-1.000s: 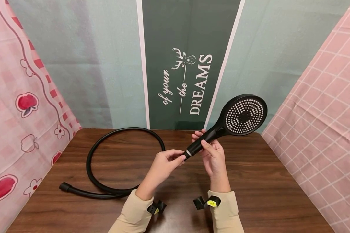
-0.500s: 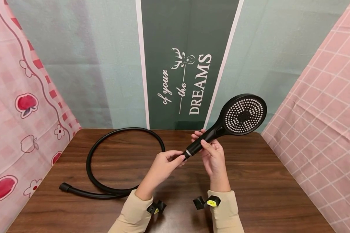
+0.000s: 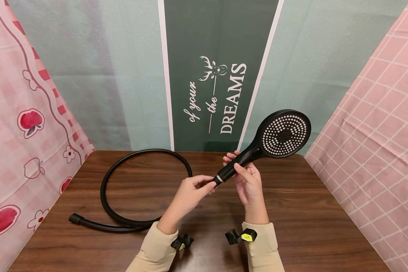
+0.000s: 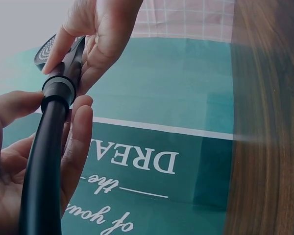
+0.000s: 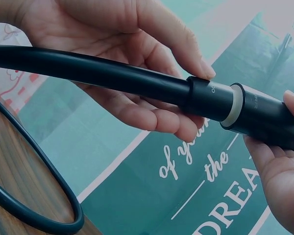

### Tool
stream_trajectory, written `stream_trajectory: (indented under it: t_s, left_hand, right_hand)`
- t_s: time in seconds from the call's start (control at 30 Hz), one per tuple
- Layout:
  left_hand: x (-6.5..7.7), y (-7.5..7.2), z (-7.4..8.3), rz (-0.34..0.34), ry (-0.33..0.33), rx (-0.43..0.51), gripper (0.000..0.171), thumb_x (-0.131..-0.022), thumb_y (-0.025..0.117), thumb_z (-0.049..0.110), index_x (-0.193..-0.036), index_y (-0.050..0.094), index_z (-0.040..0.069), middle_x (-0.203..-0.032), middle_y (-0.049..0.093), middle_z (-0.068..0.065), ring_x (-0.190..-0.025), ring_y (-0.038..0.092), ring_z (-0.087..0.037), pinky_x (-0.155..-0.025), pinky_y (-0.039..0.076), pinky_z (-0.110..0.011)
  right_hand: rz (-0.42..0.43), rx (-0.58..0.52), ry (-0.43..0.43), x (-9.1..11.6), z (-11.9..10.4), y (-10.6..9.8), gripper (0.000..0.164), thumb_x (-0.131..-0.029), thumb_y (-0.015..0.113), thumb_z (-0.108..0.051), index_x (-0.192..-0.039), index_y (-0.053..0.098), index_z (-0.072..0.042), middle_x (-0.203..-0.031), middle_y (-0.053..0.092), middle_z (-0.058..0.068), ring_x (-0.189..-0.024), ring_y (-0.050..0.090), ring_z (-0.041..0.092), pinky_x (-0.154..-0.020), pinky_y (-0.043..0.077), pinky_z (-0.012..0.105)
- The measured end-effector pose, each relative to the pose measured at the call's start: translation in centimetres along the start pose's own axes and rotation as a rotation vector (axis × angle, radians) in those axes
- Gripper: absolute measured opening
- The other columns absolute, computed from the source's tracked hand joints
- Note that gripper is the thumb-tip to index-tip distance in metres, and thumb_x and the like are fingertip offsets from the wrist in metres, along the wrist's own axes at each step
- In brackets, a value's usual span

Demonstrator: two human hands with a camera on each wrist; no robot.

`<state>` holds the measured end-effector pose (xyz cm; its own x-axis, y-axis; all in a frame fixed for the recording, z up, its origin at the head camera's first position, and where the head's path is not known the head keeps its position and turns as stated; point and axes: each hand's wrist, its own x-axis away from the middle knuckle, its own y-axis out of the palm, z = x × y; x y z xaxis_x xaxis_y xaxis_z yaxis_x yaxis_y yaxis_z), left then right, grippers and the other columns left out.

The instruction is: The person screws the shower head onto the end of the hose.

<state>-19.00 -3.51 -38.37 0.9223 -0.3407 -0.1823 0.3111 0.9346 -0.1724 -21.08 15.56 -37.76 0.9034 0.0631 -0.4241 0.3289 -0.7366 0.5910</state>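
A black shower head (image 3: pixel 285 134) with pale nozzles is held above the table, tilted up to the right. Its handle lies in my right hand (image 3: pixel 249 181), thumb in front and fingers behind. My left hand (image 3: pixel 193 190) pinches the connector (image 5: pixel 208 98) of a black hose (image 4: pixel 44 161) between thumb and fingers, right at the handle's lower end. A whitish ring (image 5: pixel 233 105) shows between connector and handle in the right wrist view. How far the threads are engaged is hidden. From the left hand the hose runs down behind the forearm.
The rest of the hose loops over the left of the brown wooden table (image 3: pixel 292 219). Its free end fitting (image 3: pixel 75 218) points left. A printed green cloth (image 3: pixel 221 37) hangs behind, with pink cloths (image 3: pixel 377 113) at both sides.
Hands and shower head hold almost the same place. The left hand's fingers shift very slightly at the connector.
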Motion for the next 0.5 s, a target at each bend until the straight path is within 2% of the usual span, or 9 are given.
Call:
stream_trajectory:
  t_s: [0.33, 0.5]
  left_hand:
    - [0.06, 0.1, -0.08, 0.007, 0.004, -0.005, 0.029, -0.097, 0.065, 0.021, -0.117, 0.07, 0.001, -0.098, 0.074, -0.017, -0.088, 0.073, -0.02, -0.082, 0.06, -0.034]
    - [0.12, 0.08, 0.04, 0.007, 0.009, -0.012, 0.029, -0.096, 0.066, 0.019, -0.117, 0.07, 0.0, -0.098, 0.073, -0.02, -0.088, 0.072, -0.018, -0.082, 0.06, -0.038]
  right_hand:
    - [-0.016, 0.005, -0.008, 0.0, 0.06, -0.02, 0.031, -0.1, 0.043, 0.01, -0.127, 0.054, -0.001, -0.117, 0.072, 0.007, -0.111, 0.07, 0.018, -0.101, 0.05, 0.035]
    - [-0.01, 0.006, -0.007, 0.01, 0.04, -0.01, 0.031, -0.1, 0.043, 0.01, -0.127, 0.053, 0.0, -0.116, 0.073, 0.008, -0.111, 0.07, 0.018, -0.102, 0.05, 0.035]
